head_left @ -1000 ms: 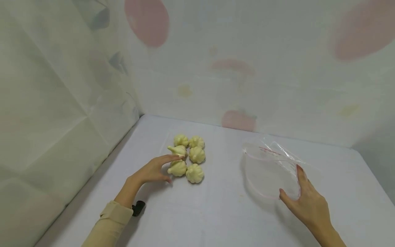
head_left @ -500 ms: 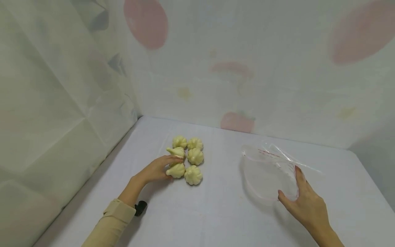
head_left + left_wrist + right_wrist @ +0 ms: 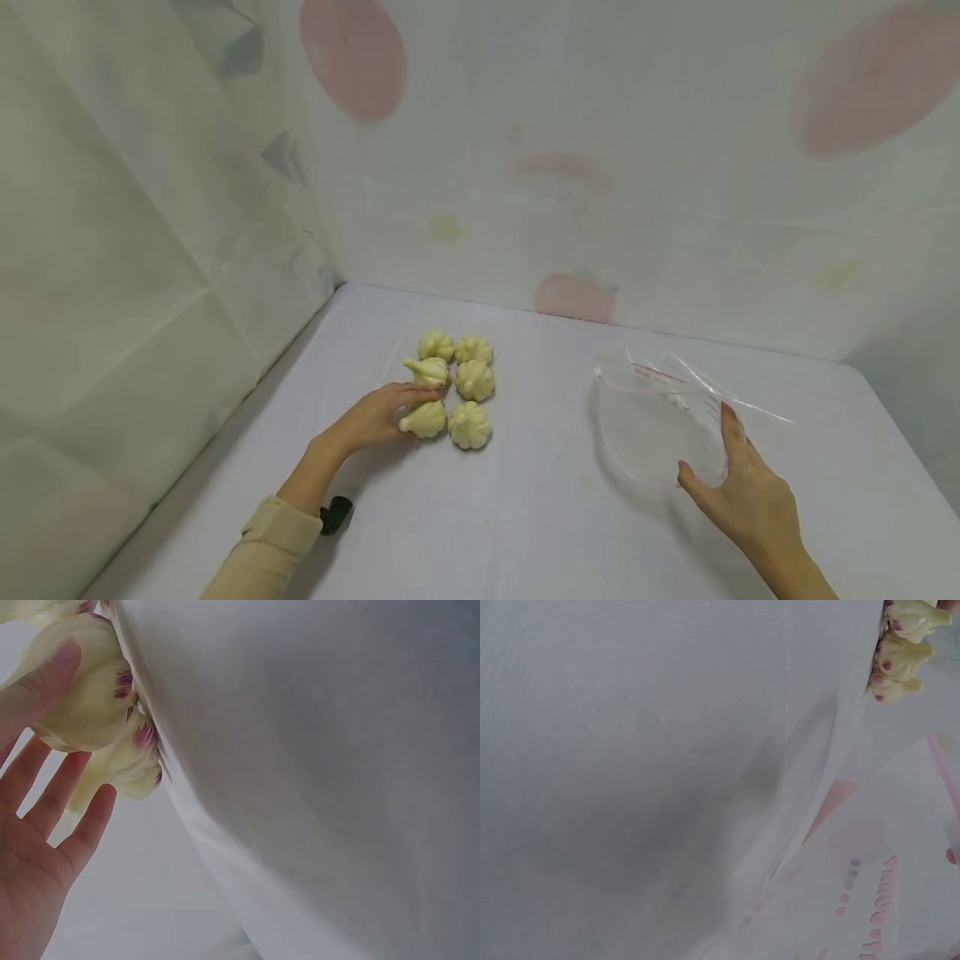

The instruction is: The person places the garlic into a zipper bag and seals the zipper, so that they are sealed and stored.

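Six bulbs are too many to count here, so several pale yellow garlic bulbs (image 3: pixel 475 380) sit in two short columns on the white table. My left hand (image 3: pixel 375 415) grips the nearest bulb of the left column, thumb on one side and fingers on the other. Purple streaks mark the base of this garlic bulb (image 3: pixel 94 701) in the left wrist view. On the right, a clear plastic zip bag (image 3: pixel 652 437) with a pink seal gapes toward the bulbs. My right hand (image 3: pixel 753 500) holds its right side, thumb and index finger spread apart; the other fingers are hidden.
A white cloth covers the table (image 3: pixel 540 517). Patterned fabric walls stand behind (image 3: pixel 675 250) and along the left. A dark wrist device (image 3: pixel 336 515) sits under the left cuff. Red print (image 3: pixel 885 892) shows on the bag in the right wrist view.
The left hand has closed on the nearest left garlic bulb and shifted it slightly left. The right hand stays almost in place with the bag.
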`<action>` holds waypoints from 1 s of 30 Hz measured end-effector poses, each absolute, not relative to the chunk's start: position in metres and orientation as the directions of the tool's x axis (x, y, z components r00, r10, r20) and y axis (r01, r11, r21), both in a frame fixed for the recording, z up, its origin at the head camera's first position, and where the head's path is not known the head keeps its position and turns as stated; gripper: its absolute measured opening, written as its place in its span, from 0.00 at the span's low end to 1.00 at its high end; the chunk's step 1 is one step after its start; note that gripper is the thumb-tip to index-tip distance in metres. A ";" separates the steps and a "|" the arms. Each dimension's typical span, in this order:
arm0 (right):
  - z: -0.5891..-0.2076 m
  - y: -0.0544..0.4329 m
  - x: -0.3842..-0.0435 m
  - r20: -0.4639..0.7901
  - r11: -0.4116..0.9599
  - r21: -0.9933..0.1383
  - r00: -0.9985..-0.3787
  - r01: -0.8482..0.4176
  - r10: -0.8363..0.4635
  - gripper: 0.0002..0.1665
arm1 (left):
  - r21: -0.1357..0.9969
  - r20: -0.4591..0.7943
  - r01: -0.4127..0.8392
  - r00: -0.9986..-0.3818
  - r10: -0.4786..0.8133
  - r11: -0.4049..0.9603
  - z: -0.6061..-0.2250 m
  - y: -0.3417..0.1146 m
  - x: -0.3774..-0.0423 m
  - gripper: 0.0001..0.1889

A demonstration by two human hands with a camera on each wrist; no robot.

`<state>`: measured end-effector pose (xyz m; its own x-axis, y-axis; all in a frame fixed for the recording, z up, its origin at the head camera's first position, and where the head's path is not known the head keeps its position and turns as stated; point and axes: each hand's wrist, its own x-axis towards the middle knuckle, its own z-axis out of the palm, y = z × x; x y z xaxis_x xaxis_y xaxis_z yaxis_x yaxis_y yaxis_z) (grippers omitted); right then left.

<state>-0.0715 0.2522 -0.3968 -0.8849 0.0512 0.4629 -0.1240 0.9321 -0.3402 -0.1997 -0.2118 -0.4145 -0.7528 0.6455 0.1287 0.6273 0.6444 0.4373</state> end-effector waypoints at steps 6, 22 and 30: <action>-0.398 0.252 -0.073 0.474 0.931 -0.338 -0.880 -0.133 0.046 0.56 | 0.422 0.164 0.627 -0.763 0.625 0.655 -0.411 -0.217 -0.194 0.36; -0.398 0.251 -0.074 0.462 0.937 -0.332 -0.885 -0.108 0.062 0.54 | 0.402 0.197 0.633 -0.765 0.613 0.661 -0.402 -0.223 -0.184 0.36; -0.399 0.249 -0.074 0.455 0.934 -0.341 -0.888 -0.106 0.066 0.55 | 0.394 0.227 0.654 -0.750 0.621 0.646 -0.399 -0.220 -0.180 0.37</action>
